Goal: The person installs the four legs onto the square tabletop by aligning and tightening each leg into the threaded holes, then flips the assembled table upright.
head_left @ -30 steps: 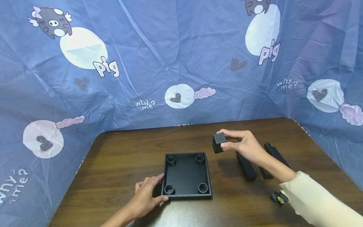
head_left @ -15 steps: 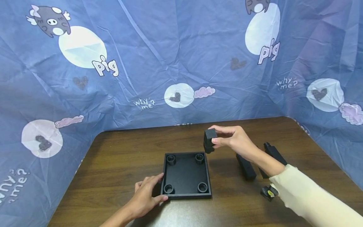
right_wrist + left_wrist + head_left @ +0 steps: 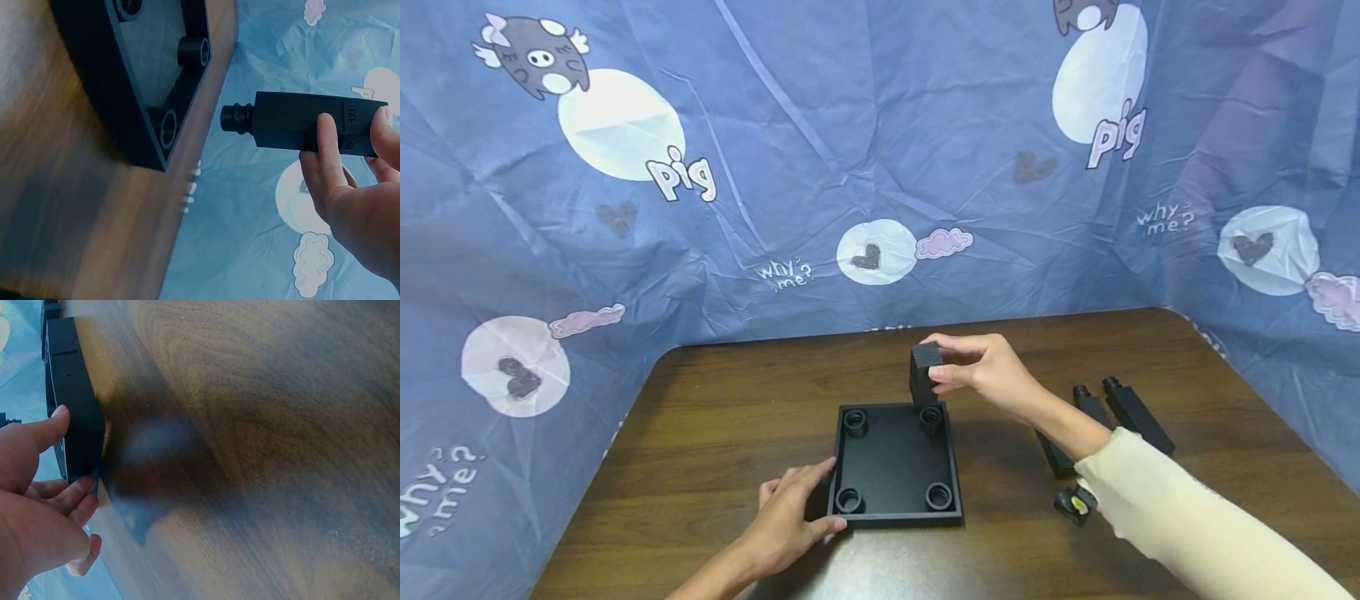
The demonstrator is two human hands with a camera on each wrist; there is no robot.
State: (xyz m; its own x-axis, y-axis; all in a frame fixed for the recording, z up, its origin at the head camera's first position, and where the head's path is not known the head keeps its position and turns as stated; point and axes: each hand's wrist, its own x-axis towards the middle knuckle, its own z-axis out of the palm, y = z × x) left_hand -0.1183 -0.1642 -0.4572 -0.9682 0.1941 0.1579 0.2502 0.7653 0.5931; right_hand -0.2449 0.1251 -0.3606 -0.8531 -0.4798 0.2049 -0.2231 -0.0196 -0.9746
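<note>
A square black tabletop (image 3: 895, 467) lies underside up, with a raised rim and a threaded round socket (image 3: 938, 497) in each corner. My left hand (image 3: 790, 521) holds its near-left corner, thumb on the front and fingers along the left side. In the left wrist view the thumb and fingertips rest on the tabletop's outer wall (image 3: 78, 394). My right hand (image 3: 988, 371) pinches the upper part of a black table leg (image 3: 922, 375), upright over the far-right corner. The right wrist view shows the leg's threaded end (image 3: 237, 118) pointing at the tabletop, apart from its sockets.
Several more black legs (image 3: 1141, 417) lie on the wooden table (image 3: 715, 417) at the right, partly hidden by my right forearm. A small black device with a yellow spot (image 3: 1077, 504) sits at the right sleeve. Blue printed cloth (image 3: 737, 150) hangs behind the table.
My right hand has carried the table leg leftward, from right of the tabletop to over its far-right corner, turning the leg more upright. The left hand has stayed at its corner.
</note>
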